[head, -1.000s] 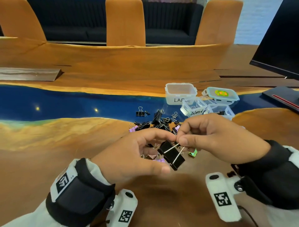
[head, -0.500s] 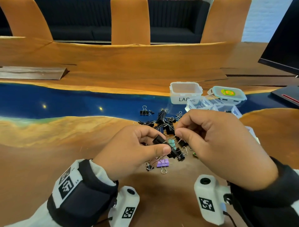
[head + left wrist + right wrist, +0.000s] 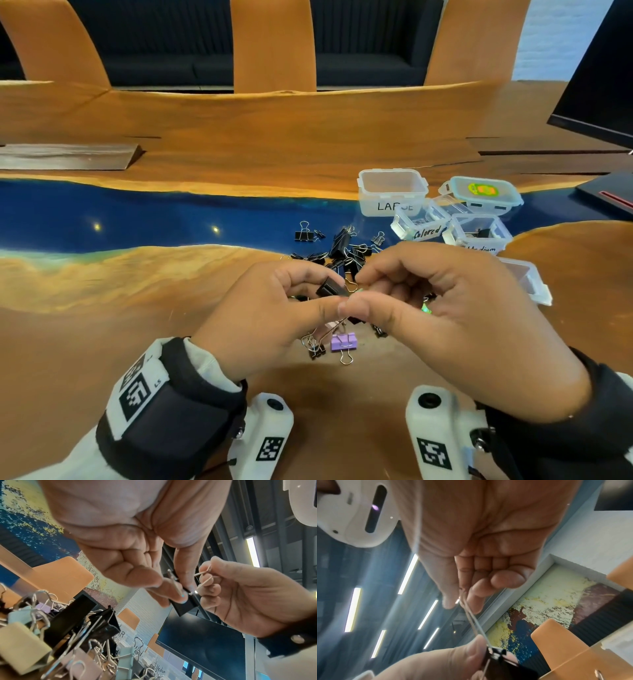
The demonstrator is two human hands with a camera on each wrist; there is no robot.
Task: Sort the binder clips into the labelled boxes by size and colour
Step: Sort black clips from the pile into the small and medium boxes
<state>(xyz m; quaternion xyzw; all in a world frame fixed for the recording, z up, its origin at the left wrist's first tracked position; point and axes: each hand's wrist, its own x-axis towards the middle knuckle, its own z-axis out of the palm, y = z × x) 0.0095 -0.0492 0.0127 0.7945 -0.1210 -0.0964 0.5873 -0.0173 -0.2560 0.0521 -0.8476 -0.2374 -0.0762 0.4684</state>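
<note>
The black binder clip [image 3: 330, 288] is held in the air between both hands, just above the heap of loose clips [image 3: 337, 251] on the table [image 3: 102, 329]; it looks light but stiff and springy, a folded steel body with smooth faces that could slide under a loose pinch, so the flat sides of the body are the sound place to hold it, and the wire handles serve only for steering or levering (they pivot and would let the body swing). The left hand [image 3: 274, 315] has its thumb and curled fingers closed on the clip's black body; the right hand [image 3: 442, 315] pinches one wire handle [image 3: 475, 620] between thumb and forefinger, its other fingers curled in and holding nothing more; beyond the heap stand the open boxes, one marked LARGE [image 3: 392, 192], one Colored [image 3: 419, 222], one Medium [image 3: 479, 234]; judged by its size against the small clips below, it likely belongs in LARGE, though I cannot be sure.
</note>
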